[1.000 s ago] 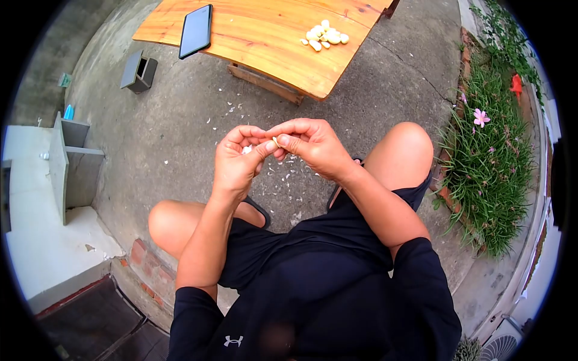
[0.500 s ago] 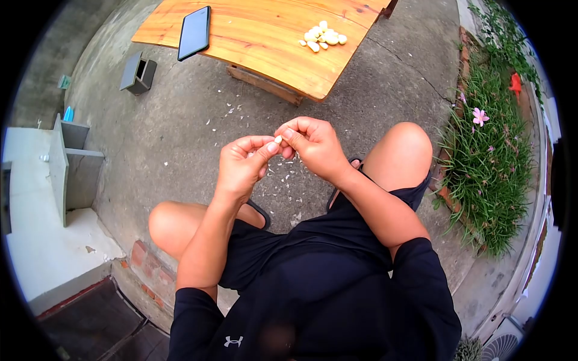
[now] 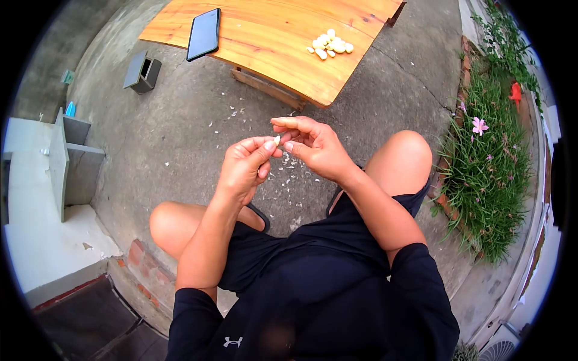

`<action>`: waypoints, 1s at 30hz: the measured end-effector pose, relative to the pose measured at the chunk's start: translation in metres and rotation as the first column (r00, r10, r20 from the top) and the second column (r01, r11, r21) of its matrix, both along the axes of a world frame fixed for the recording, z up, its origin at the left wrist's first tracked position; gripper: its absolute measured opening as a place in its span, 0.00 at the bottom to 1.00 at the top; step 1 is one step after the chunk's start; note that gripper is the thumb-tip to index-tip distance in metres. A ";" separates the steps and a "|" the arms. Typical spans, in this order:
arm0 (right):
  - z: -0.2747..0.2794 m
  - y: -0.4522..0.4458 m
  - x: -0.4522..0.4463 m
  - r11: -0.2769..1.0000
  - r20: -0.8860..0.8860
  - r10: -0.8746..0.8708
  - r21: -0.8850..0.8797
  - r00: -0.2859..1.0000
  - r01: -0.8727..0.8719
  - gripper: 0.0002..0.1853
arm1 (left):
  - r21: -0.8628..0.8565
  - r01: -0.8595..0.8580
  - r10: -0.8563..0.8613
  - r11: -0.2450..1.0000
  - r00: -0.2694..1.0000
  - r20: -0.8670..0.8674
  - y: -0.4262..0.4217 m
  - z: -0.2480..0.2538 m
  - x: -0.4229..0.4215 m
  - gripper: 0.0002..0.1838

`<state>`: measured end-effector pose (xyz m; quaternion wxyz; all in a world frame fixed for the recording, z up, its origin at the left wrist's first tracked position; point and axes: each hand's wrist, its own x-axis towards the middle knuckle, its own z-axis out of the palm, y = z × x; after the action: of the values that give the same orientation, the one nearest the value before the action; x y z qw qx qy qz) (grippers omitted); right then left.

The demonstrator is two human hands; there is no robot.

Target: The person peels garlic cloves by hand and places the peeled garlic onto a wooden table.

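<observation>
A small white garlic clove [image 3: 277, 140] is pinched between the thumb and index finger of my left hand [image 3: 244, 162], above the concrete ground. Close on its right is my right hand [image 3: 313, 147], its index finger stretched out and its thumb apart from it. One bent right finger comes near the clove; whether it touches I cannot tell. On the wooden table [image 3: 265, 36] ahead lies a pile of peeled garlic cloves [image 3: 330, 44].
A tablet or large phone [image 3: 204, 34] lies on the table's near left edge. Thin white skins [image 3: 288, 171] are scattered over the ground between my feet. A grey box-like object [image 3: 142, 73] stands left of the table, and a grassy flower bed [image 3: 484, 174] runs along the right.
My right hand has opened its fingers and drawn slightly off the clove, which stays in my left hand. The view has shifted a little, so the table sits slightly lower and further right.
</observation>
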<state>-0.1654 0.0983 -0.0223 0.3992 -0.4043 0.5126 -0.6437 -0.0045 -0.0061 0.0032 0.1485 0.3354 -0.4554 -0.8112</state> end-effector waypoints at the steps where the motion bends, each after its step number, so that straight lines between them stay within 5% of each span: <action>1: 0.004 0.001 0.001 1.000 -0.006 0.007 -0.029 1.000 -0.007 0.16 | -0.015 0.007 -0.007 1.000 1.000 0.008 0.000 -0.001 0.000 0.09; 5: 0.006 0.004 -0.001 0.999 -0.258 -0.035 0.028 0.965 0.044 0.07 | -0.021 0.038 -0.037 0.999 0.999 0.023 0.000 -0.007 0.000 0.07; 11: 0.031 0.009 0.005 0.963 -0.545 -0.254 -0.223 0.799 0.153 0.07 | 0.187 -0.017 0.036 0.982 0.994 -0.098 -0.004 -0.005 0.000 0.11; 14: 0.059 0.013 0.001 0.918 -0.589 -0.368 -0.352 0.720 0.181 0.08 | 0.299 0.007 0.049 0.954 0.983 -0.178 -0.010 -0.012 0.004 0.15; 19: 0.094 -0.006 -0.056 0.754 -0.634 -0.641 -0.415 0.433 0.509 0.05 | 0.387 -0.047 0.122 0.921 0.978 -0.170 -0.012 -0.020 0.001 0.14; 25: 0.065 -0.035 -0.097 0.750 -0.760 -0.615 -0.481 0.211 0.454 0.05 | 0.578 -0.012 0.196 0.816 0.946 -0.258 -0.013 -0.010 -0.002 0.19; 30: 0.064 -0.034 -0.093 0.739 -0.749 -0.621 -0.462 0.230 0.491 0.06 | 0.632 0.099 0.213 0.769 0.892 -0.399 -0.012 -0.003 0.000 0.23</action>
<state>-0.2584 0.0640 0.0420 -0.2036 -0.4866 0.7061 -0.4725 -0.0042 -0.0179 0.0001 0.1521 0.1832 -0.0960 -0.9665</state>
